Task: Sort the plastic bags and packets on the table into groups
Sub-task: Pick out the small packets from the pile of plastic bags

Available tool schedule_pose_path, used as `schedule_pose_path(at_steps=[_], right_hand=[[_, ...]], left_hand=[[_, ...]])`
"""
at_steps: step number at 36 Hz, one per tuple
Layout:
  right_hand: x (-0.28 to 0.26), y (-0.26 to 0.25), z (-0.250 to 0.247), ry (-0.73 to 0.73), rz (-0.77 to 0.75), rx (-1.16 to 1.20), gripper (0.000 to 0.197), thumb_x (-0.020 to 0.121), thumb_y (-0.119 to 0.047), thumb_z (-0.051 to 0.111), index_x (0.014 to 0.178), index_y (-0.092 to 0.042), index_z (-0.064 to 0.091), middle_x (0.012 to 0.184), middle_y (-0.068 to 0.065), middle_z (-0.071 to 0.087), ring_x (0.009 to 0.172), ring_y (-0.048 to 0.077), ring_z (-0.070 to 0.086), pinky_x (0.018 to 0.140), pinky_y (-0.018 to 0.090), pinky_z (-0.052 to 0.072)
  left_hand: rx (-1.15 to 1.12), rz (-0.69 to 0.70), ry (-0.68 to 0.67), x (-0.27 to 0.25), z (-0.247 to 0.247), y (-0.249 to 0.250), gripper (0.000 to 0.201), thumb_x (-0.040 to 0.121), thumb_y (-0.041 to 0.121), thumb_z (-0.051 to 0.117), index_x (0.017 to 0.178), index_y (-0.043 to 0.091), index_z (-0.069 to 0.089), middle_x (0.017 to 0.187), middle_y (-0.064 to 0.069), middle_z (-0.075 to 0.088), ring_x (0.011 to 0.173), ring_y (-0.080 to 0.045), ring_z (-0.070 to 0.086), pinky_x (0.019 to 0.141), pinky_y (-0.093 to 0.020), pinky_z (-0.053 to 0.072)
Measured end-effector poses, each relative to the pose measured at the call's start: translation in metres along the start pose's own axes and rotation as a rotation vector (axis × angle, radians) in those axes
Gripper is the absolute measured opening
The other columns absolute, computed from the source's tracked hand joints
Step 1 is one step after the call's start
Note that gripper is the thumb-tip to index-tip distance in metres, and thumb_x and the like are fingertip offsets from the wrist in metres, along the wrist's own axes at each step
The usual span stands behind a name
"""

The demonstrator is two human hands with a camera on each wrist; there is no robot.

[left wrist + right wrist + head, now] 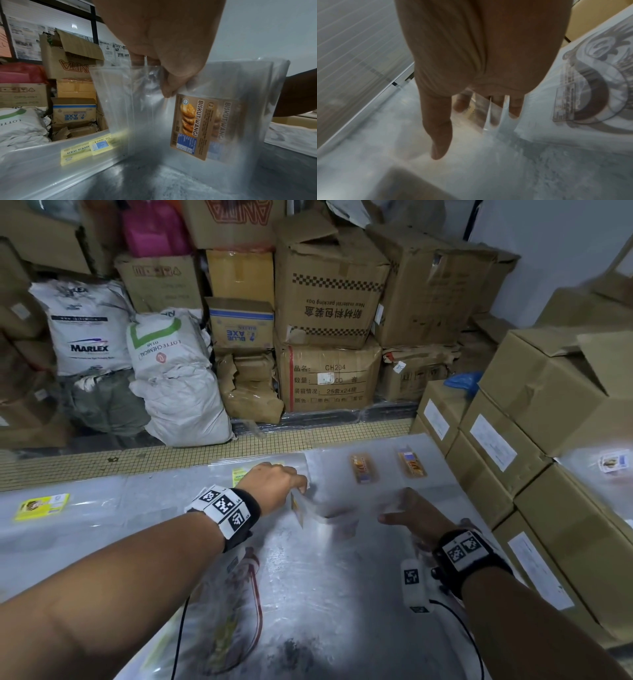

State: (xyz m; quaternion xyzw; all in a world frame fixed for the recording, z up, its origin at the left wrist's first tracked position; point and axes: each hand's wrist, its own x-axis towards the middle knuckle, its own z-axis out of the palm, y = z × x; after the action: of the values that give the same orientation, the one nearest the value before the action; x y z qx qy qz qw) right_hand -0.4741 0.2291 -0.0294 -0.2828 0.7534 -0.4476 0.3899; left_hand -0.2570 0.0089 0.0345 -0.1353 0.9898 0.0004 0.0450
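My left hand (298, 485) (167, 86) pinches the top edge of a small stack of clear plastic bags (320, 517) (140, 115) between thumb and fingers. The bags carry a brown "Biskut Wangi" label (188, 127) and hang upright, just above the steel table (342, 594). My right hand (402, 510) (471, 121) is to the right of them, open with straight fingers, its fingertips behind clear plastic. Two more brown-label bags (363, 469) (412, 463) lie flat at the far side. Yellow-label bags (42, 506) (85, 150) lie on the left.
A large clear bag with a red print (239, 611) lies under my left forearm. Stacked cardboard boxes (548, 474) stand along the right, with another labelled bag (613, 462) on top. Sacks (178, 378) and cartons (325, 302) fill the floor beyond the table's far edge.
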Motion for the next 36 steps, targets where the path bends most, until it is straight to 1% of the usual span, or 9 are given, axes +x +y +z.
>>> schedule_pose_path(at_steps=[3,6,8,13,20,23,27,32,36], right_hand=[[-0.002,-0.005,0.004,0.01,-0.04,0.026,0.035,0.071,0.003,0.081,0.094,-0.016,0.062,0.099,0.003,0.071,0.099,0.024,0.066,0.091,0.04,0.052],[0.0,-0.003,0.006,0.01,-0.063,0.028,0.05,0.061,-0.016,0.09,0.103,-0.02,0.064,0.106,0.004,0.069,0.101,0.025,0.064,0.092,0.042,0.052],[0.001,0.0,0.006,-0.013,-0.043,0.011,0.055,0.067,-0.02,0.088,0.116,-0.021,0.064,0.113,0.001,0.067,0.105,0.021,0.062,0.091,0.035,0.051],[0.0,0.0,0.007,0.055,-0.04,0.036,0.01,0.084,-0.013,0.075,0.093,-0.017,0.072,0.099,-0.005,0.07,0.096,0.012,0.064,0.079,0.019,0.047],[0.006,0.005,0.005,0.167,-0.069,0.107,0.015,0.088,-0.014,0.071,0.101,-0.007,0.071,0.1,-0.001,0.07,0.087,0.01,0.061,0.07,0.019,0.044],[0.008,0.01,0.007,0.195,-0.052,0.159,0.009,0.088,-0.012,0.07,0.098,-0.011,0.07,0.097,0.0,0.069,0.083,0.009,0.062,0.065,0.016,0.044],[0.008,0.011,0.006,0.203,-0.021,0.194,0.009,0.088,-0.013,0.071,0.096,-0.016,0.069,0.095,-0.001,0.07,0.08,0.009,0.062,0.061,0.016,0.046],[0.008,0.011,0.005,0.216,-0.038,0.167,0.014,0.088,-0.014,0.071,0.101,-0.012,0.069,0.099,0.001,0.071,0.084,0.011,0.064,0.064,0.013,0.047],[0.009,0.013,0.005,0.223,-0.014,0.2,0.011,0.086,-0.013,0.072,0.095,-0.018,0.07,0.102,0.005,0.071,0.093,0.021,0.065,0.078,0.029,0.05]], left_hand=[[-0.03,-0.043,-0.008,0.001,-0.001,0.0,0.057,0.083,-0.008,0.041,0.123,0.028,0.058,0.124,0.005,0.064,0.109,-0.022,0.061,0.092,-0.032,0.042],[-0.06,-0.081,-0.021,0.001,-0.001,-0.002,0.053,0.084,-0.006,0.041,0.121,0.028,0.056,0.121,0.005,0.064,0.108,-0.022,0.06,0.088,-0.031,0.041],[-0.079,-0.103,-0.029,0.001,-0.001,-0.002,0.053,0.084,-0.006,0.042,0.123,0.028,0.055,0.119,0.003,0.065,0.106,-0.022,0.061,0.083,-0.031,0.042],[-0.113,-0.164,-0.049,0.001,-0.005,-0.007,0.053,0.086,-0.003,0.043,0.126,0.03,0.051,0.114,0.0,0.067,0.095,-0.021,0.06,0.077,-0.032,0.047],[-0.188,-0.202,-0.097,0.004,-0.008,-0.01,0.057,0.084,-0.002,0.045,0.13,0.032,0.047,0.097,0.004,0.062,0.086,-0.02,0.057,0.077,-0.034,0.051],[-0.184,-0.234,-0.119,0.002,-0.006,-0.015,0.056,0.085,0.001,0.048,0.131,0.032,0.047,0.107,0.0,0.066,0.091,-0.022,0.059,0.079,-0.034,0.051],[-0.219,-0.301,-0.107,-0.003,-0.004,-0.028,0.048,0.086,0.008,0.056,0.128,0.031,0.05,0.091,0.003,0.062,0.083,-0.019,0.056,0.072,-0.029,0.043],[-0.521,-0.451,0.003,-0.015,0.006,-0.047,0.045,0.081,0.016,0.077,0.121,0.028,0.057,0.108,0.002,0.065,0.094,-0.02,0.064,0.088,-0.033,0.05],[-0.951,-0.586,0.152,-0.023,0.02,-0.056,0.043,0.075,0.0,0.081,0.105,0.024,0.061,0.088,0.003,0.061,0.087,-0.019,0.06,0.092,-0.034,0.051]])
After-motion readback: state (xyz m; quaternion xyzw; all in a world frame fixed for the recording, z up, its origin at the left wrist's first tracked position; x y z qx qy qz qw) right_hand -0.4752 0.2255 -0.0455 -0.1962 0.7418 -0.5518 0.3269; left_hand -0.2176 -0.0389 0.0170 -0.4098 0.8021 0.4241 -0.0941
